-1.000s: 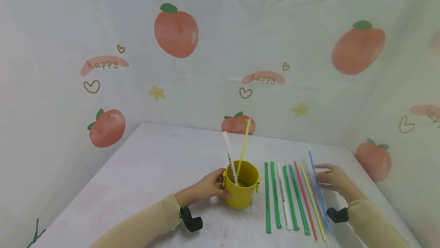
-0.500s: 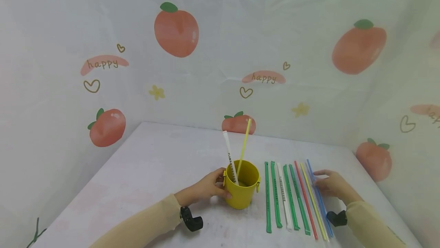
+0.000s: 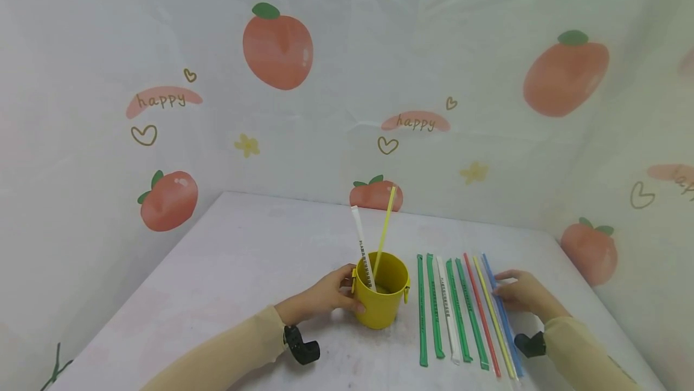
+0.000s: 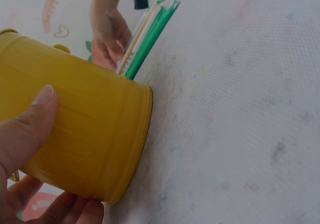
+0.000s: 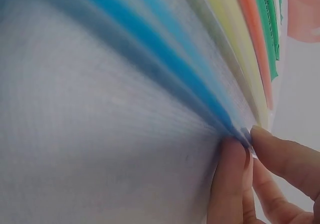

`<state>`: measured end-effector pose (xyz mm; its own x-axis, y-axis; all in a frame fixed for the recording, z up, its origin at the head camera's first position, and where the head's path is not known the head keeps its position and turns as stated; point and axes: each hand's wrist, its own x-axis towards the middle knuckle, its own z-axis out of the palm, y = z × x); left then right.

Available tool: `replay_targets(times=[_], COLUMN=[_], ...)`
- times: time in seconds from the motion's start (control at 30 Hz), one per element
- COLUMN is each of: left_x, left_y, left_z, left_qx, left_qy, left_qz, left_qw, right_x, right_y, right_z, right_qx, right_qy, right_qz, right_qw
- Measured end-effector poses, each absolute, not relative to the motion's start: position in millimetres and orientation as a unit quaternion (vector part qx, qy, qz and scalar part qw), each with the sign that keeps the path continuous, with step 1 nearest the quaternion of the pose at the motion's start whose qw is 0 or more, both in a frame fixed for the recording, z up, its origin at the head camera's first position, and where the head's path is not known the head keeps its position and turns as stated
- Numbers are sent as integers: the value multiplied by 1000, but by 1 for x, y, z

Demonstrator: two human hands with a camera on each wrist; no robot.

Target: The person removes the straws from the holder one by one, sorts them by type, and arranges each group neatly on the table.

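My left hand (image 3: 325, 298) grips the side of a small yellow bucket (image 3: 381, 311), the thumb (image 4: 31, 129) across its wall and the other fingers below in the left wrist view. A white paper-wrapped straw (image 3: 358, 228) and a yellow straw (image 3: 387, 219) lean inside the bucket. At the right end of a row of straws, my right hand (image 3: 522, 294) pinches a blue straw (image 3: 504, 322) in clear wrapping. The right wrist view has the thumb and fingertips meeting at the blue straw (image 5: 185, 79), which lies low along the table.
Left of the blue straw lie a yellow straw (image 3: 494, 314), a red straw (image 3: 481, 312), several green-wrapped straws (image 3: 422, 312) and a white-wrapped straw (image 3: 447, 312), roughly side by side. A printed cloth wall (image 3: 325, 156) rises behind the white table (image 3: 282, 246).
My right hand has moved slightly nearer with the blue straw, whose far end has come down beside the yellow one. My left hand and the bucket have stayed in place.
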<state>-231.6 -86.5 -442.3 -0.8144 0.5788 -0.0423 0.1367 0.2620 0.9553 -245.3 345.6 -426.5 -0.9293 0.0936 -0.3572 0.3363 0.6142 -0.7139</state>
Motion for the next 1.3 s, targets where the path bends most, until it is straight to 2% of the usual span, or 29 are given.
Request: replay_targets(times=[1.3], left_x=[-232], left_y=[-86], left_z=[-442], left_qx=[234], left_qy=[774], left_qz=[556], left_qw=[193], right_x=[-244], right_y=[346], right_z=[-424], right_qx=[132], right_qy=[879], right_qz=[-429], right_qw=[162])
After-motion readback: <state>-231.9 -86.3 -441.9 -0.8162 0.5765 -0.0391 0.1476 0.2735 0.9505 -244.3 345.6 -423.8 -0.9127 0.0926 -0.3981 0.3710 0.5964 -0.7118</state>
